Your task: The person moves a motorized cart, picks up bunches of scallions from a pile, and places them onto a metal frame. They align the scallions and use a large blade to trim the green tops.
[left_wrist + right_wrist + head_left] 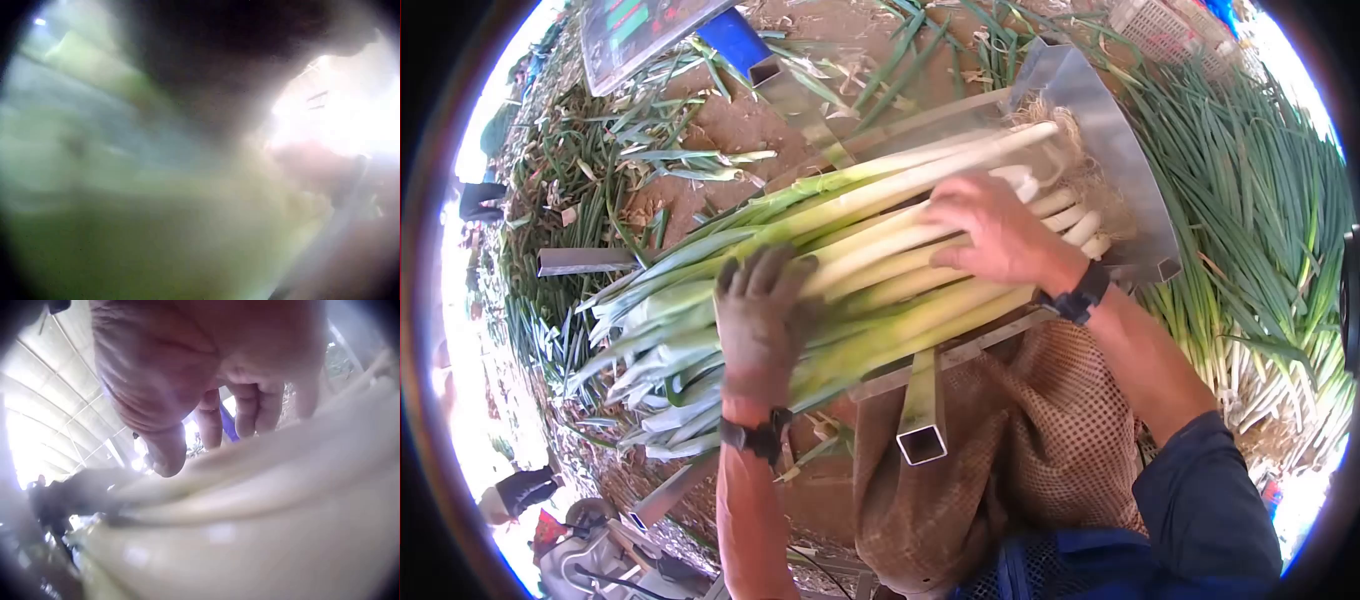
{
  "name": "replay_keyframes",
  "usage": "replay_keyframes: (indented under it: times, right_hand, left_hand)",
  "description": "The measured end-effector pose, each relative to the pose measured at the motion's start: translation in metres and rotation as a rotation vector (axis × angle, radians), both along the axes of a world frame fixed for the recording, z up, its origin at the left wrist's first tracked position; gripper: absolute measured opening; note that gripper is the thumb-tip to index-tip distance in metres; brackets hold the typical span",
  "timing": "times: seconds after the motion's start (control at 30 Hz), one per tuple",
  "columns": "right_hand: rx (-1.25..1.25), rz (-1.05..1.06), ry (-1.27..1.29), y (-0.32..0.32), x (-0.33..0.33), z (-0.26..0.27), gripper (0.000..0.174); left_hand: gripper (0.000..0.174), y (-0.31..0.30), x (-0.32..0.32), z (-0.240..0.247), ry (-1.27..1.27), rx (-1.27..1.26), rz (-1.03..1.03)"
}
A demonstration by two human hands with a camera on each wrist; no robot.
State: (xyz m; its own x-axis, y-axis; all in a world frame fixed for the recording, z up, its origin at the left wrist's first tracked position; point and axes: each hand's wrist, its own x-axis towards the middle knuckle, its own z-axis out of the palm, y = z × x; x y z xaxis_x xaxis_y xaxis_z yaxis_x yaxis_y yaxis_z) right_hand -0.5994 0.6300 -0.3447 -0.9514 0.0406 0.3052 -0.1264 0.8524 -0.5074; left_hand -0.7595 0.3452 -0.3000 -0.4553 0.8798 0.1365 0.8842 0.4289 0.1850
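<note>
A thick bundle of long green onions (900,183) lies across a metal rack, its white root ends towards a sheet-metal end plate (1120,165) and its leaves to the left. My left hand (762,310), in a dirty glove, rests on the green part with fingers spread. Over the white stalks, my bare right hand (1005,232) lies with thumb and fingers apart. In the right wrist view its fingertips (169,456) point down right at the pale stalks (262,506). The left wrist view is blurred, with the dark glove (219,75) above green stalks (156,237).
A square metal tube (922,420) juts from the rack towards me, over brown mesh cloth (1000,470). More green onions (1240,190) are heaped on the right. Leaf scraps (550,210) litter the ground at left. A scale (625,35) stands at upper left, a crate (1165,32) at upper right.
</note>
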Motion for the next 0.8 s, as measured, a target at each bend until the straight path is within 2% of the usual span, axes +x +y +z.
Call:
replay_keyframes:
  times: [0.1, 0.13, 0.23, 0.27, 0.33, 0.37, 0.47, 0.57, 0.63, 0.7, 0.73, 0.8]
  right_hand:
    - [-0.049, -0.093, -0.044, -0.001, 0.007, -0.012, 0.027]
    - [-0.036, -0.082, -0.068, 0.005, 0.006, -0.011, 0.02]
    - [-0.014, -0.143, -0.131, 0.023, 0.005, -0.011, 0.016]
    - [-0.079, -0.173, -0.15, 0.024, 0.007, -0.01, 0.013]
    - [-0.116, -0.191, -0.214, 0.025, 0.01, -0.012, 0.019]
    - [-0.133, -0.199, -0.239, 0.025, 0.007, -0.012, 0.023]
    - [0.043, -0.13, -0.201, 0.008, -0.007, 0.004, 0.035]
    - [0.165, -0.088, -0.341, 0.0, -0.023, -0.003, 0.043]
    - [0.171, -0.101, -0.389, 0.002, -0.021, 0.004, 0.04]
    - [0.245, -0.1, -0.473, 0.003, -0.023, 0.017, 0.04]
    - [0.332, -0.124, -0.521, 0.006, -0.022, 0.024, 0.04]
    - [0.231, -0.224, -0.377, 0.027, -0.011, 0.025, 0.041]
  left_hand:
    - [0.048, 0.015, -0.019, -0.007, -0.04, -0.018, 0.007]
    - [0.049, 0.017, -0.019, -0.007, -0.048, -0.036, 0.012]
    - [0.051, 0.016, 0.001, -0.002, -0.011, -0.066, -0.002]
    - [0.051, 0.012, 0.011, 0.002, 0.025, -0.038, -0.015]
    - [0.049, 0.004, 0.012, -0.004, 0.042, 0.016, -0.046]
    - [0.049, 0.007, 0.005, -0.006, 0.0, -0.001, 0.007]
    - [0.049, 0.019, -0.012, -0.014, -0.085, -0.074, 0.131]
    - [0.048, 0.03, -0.017, -0.005, -0.127, -0.157, 0.084]
    - [0.048, 0.032, -0.015, -0.006, -0.115, -0.11, 0.059]
    - [0.049, 0.036, -0.012, -0.003, -0.119, -0.019, 0.008]
    - [0.048, 0.038, -0.007, -0.002, -0.125, -0.051, 0.028]
    - [0.049, 0.056, -0.001, 0.003, -0.108, 0.017, 0.015]
